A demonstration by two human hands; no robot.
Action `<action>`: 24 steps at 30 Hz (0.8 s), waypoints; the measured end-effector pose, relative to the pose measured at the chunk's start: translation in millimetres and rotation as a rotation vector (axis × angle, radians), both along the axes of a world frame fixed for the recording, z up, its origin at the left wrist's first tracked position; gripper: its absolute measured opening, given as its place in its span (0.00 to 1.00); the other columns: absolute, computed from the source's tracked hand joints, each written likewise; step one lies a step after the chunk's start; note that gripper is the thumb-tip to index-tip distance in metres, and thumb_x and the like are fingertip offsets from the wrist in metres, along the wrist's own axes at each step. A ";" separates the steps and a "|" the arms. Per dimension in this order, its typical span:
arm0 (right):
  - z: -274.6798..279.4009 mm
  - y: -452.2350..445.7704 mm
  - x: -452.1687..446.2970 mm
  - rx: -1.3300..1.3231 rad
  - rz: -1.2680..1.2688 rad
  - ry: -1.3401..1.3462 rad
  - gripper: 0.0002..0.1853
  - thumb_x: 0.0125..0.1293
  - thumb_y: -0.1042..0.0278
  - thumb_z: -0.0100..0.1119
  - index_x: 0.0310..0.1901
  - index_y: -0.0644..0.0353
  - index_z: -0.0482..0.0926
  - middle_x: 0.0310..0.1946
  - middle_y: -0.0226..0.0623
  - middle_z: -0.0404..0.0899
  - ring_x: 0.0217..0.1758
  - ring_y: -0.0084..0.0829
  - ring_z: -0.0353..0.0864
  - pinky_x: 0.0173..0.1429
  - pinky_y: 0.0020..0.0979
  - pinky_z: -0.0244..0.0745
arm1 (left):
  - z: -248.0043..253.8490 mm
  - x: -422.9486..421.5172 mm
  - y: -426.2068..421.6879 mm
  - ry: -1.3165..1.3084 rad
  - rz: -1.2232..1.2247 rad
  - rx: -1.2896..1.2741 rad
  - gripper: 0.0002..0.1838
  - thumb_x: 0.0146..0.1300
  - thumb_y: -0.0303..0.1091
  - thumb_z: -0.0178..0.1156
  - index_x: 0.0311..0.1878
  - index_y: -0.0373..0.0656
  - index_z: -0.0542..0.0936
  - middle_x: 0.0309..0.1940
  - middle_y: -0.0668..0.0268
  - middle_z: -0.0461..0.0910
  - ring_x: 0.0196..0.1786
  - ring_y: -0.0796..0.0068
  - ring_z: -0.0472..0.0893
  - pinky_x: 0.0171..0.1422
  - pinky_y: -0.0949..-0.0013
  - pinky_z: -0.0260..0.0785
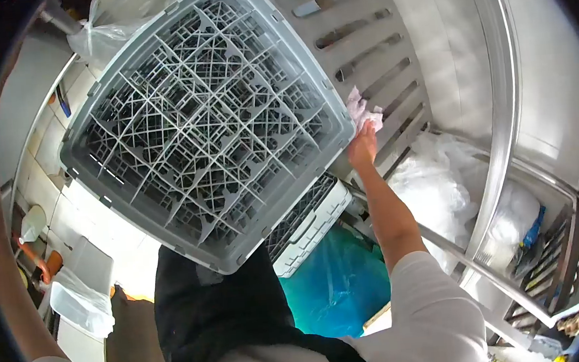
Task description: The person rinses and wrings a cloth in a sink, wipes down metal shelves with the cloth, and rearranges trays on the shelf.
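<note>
While the right hand (363, 146) holds cloth (366, 112), blue packaging (533, 227) is unreadable.

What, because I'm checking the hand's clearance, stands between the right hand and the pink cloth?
Nothing visible: the right hand already has the pink cloth at its fingers. The gray plastic rack has a corner just beside them, but it doesn't come between hand and cloth.

In the upper right of the frame is a slotted metal shelf (348, 14); a crumpled pink cloth (358, 109) is on it.
</note>
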State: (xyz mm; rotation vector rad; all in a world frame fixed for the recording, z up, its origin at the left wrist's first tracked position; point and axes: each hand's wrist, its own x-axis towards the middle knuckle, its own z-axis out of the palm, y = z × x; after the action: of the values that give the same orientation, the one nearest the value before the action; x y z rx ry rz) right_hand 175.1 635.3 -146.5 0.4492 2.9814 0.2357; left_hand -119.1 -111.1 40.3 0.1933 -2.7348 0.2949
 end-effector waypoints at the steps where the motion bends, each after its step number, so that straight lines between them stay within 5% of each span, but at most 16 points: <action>1: 10.6 -13.3 7.6 0.035 0.004 -0.057 0.27 0.65 0.68 0.40 0.63 0.76 0.54 0.65 0.57 0.56 0.69 0.47 0.56 0.71 0.41 0.50 | 0.1 2.1 -1.0 -0.008 -0.007 0.016 0.49 0.45 0.79 0.47 0.37 0.32 0.79 0.32 0.48 0.81 0.39 0.49 0.81 0.44 0.54 0.72; 5: 26.4 -8.7 64.6 0.140 0.266 -0.148 0.32 0.60 0.61 0.50 0.62 0.71 0.59 0.66 0.53 0.56 0.69 0.53 0.52 0.71 0.43 0.49 | -2.6 2.6 -5.1 0.037 -0.045 0.003 0.48 0.46 0.79 0.47 0.36 0.31 0.79 0.32 0.48 0.81 0.39 0.49 0.81 0.45 0.54 0.72; 7: 33.5 -10.7 75.8 -0.038 0.020 -0.218 0.33 0.62 0.57 0.48 0.62 0.76 0.57 0.66 0.56 0.53 0.70 0.54 0.49 0.72 0.45 0.44 | -9.6 -1.1 -10.0 0.060 -0.051 0.001 0.48 0.46 0.78 0.47 0.36 0.31 0.79 0.32 0.48 0.81 0.40 0.49 0.81 0.45 0.54 0.72; 9: 46.1 -4.2 80.7 0.061 -0.031 -0.442 0.35 0.63 0.54 0.46 0.62 0.78 0.55 0.67 0.58 0.51 0.71 0.55 0.47 0.73 0.45 0.41 | -7.0 -1.4 -14.2 0.052 -0.045 -0.002 0.49 0.46 0.78 0.48 0.38 0.30 0.79 0.32 0.47 0.81 0.40 0.50 0.81 0.46 0.54 0.72; 10: 26.7 17.7 87.3 -0.084 -0.194 -0.334 0.39 0.66 0.49 0.43 0.63 0.81 0.51 0.68 0.62 0.45 0.72 0.58 0.42 0.74 0.47 0.34 | -4.3 -0.3 -9.2 0.029 -0.038 0.007 0.49 0.46 0.78 0.48 0.40 0.30 0.78 0.33 0.46 0.81 0.41 0.50 0.81 0.47 0.54 0.72; 12: -2.6 36.0 88.4 0.119 -0.081 -0.376 0.40 0.67 0.46 0.41 0.64 0.80 0.49 0.68 0.65 0.42 0.72 0.58 0.39 0.74 0.47 0.31 | -1.6 2.5 1.8 -0.013 -0.019 0.011 0.50 0.46 0.78 0.47 0.43 0.29 0.77 0.34 0.45 0.80 0.42 0.50 0.80 0.48 0.54 0.71; 17: -11.3 14.1 47.2 -0.234 -0.373 0.177 0.44 0.68 0.42 0.37 0.65 0.80 0.44 0.68 0.67 0.37 0.73 0.57 0.34 0.74 0.45 0.28 | 5.7 21.7 49.8 -0.056 0.020 -0.156 0.51 0.48 0.78 0.45 0.48 0.28 0.72 0.40 0.43 0.76 0.46 0.45 0.77 0.51 0.50 0.68; 24: -12.6 113.3 -32.1 -0.217 0.095 0.222 0.35 0.70 0.49 0.33 0.64 0.77 0.54 0.68 0.60 0.48 0.71 0.57 0.44 0.74 0.46 0.36 | -8.7 12.5 53.1 -0.139 0.121 -0.351 0.52 0.51 0.76 0.44 0.55 0.27 0.66 0.45 0.41 0.71 0.51 0.40 0.72 0.54 0.46 0.65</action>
State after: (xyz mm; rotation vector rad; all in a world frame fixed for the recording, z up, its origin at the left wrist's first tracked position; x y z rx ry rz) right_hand 142.9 748.6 -159.1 0.3283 3.1993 -0.1394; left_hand -106.5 -58.0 31.7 0.2485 -2.7538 0.8413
